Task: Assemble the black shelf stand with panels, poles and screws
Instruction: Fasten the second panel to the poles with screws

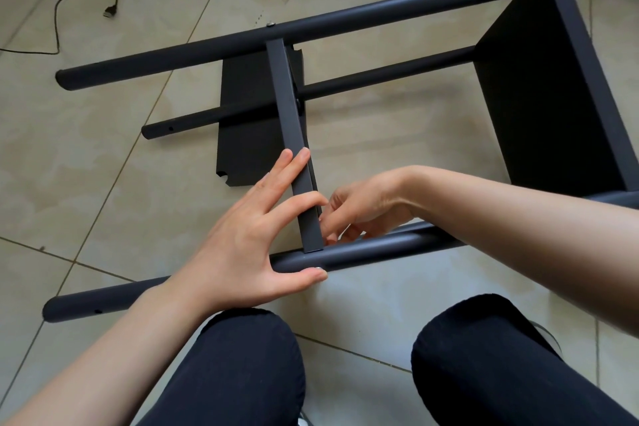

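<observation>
The black shelf stand lies on its side on the tiled floor. A far pole and a near pole run across, with a lower pole between them. A middle panel stands on edge between the poles; an end panel is fixed at the right. My left hand grips the near pole with the thumb beneath, next to a screw head, while its straight fingers press the middle panel's edge. My right hand reaches behind that panel with curled fingertips; what they pinch is hidden.
A black cable with a USB plug lies on the floor at the far left. My two knees in dark trousers fill the bottom of the view. A wall base runs along the top right.
</observation>
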